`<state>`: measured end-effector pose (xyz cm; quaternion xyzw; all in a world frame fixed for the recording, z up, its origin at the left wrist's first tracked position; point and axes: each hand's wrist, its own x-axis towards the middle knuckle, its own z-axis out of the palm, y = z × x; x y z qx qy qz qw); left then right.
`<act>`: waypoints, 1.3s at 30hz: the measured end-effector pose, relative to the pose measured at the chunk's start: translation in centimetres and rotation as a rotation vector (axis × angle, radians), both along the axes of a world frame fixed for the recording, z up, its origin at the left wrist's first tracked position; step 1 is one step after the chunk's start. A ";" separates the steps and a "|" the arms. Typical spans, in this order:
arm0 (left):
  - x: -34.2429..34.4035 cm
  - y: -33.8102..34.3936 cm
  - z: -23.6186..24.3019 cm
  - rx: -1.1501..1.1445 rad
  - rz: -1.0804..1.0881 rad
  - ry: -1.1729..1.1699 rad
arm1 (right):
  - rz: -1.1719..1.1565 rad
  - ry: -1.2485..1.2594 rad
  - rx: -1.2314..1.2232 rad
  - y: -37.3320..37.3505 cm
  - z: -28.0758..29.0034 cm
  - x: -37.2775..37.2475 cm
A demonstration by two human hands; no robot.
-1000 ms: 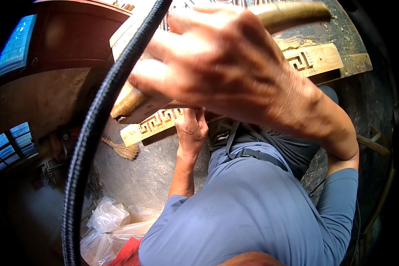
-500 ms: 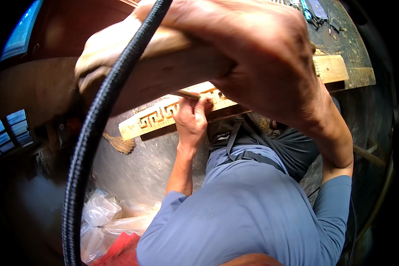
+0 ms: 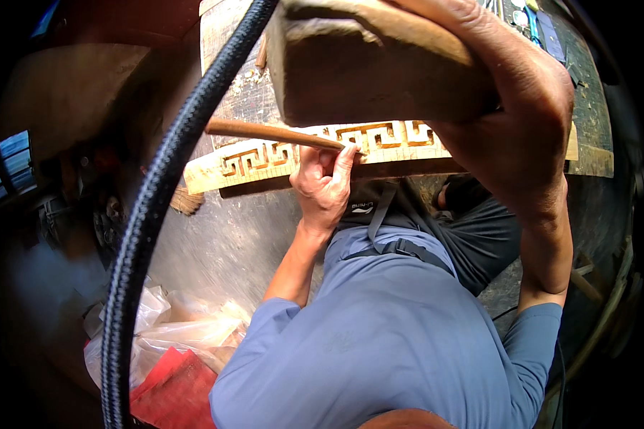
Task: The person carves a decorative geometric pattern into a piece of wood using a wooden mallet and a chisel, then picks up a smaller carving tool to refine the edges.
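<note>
A heavy, dark wooden block fills the top of the view, gripped by my right hand, whose thumb and fingers lie along it. Below it, my left hand is closed on a slender wooden rod-handled tool that slants from the upper left down toward a pale wooden board. That board bears a cut fretwork pattern and lies along the workbench's near edge; my left hand is at its front side. The tool's working end is hidden at my fingers, and the board's right part is partly behind my right hand.
The worn workbench has small tools and shavings at the back. A thick black braided cable crosses the left foreground. A straw broom, crumpled plastic bags and red material lie down at the left.
My right hand and the block have swung rightward. My left hand has risen slightly with the tool, whose long shaft now shows. The view has shifted, showing more bench at the back.
</note>
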<state>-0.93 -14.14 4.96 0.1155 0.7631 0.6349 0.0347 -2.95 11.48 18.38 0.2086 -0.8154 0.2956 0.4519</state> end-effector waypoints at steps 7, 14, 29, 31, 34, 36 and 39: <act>0.0 -0.7 -0.5 -0.141 -0.060 0.061 | 0.092 0.093 -0.151 -0.2 -0.8 -0.9; -0.1 -0.2 -1.0 -0.062 -0.009 0.058 | 0.030 0.162 -0.122 -0.7 -2.3 -1.6; 0.1 0.0 0.5 -0.344 -0.098 0.448 | -0.034 -0.178 0.051 -1.8 3.4 1.7; 0.2 -0.4 0.2 -0.394 -0.118 0.483 | -0.040 -0.127 0.111 -2.0 3.5 1.5; 0.2 -0.8 -0.7 -0.414 -0.132 0.527 | -0.052 -0.090 0.126 -2.3 3.4 1.4; 0.1 -0.8 -1.1 -0.409 -0.136 0.544 | -0.059 -0.074 0.124 -2.2 3.3 1.5; -0.1 -1.3 -0.9 -0.483 -0.156 0.560 | -0.074 -0.056 0.121 -2.2 3.2 1.5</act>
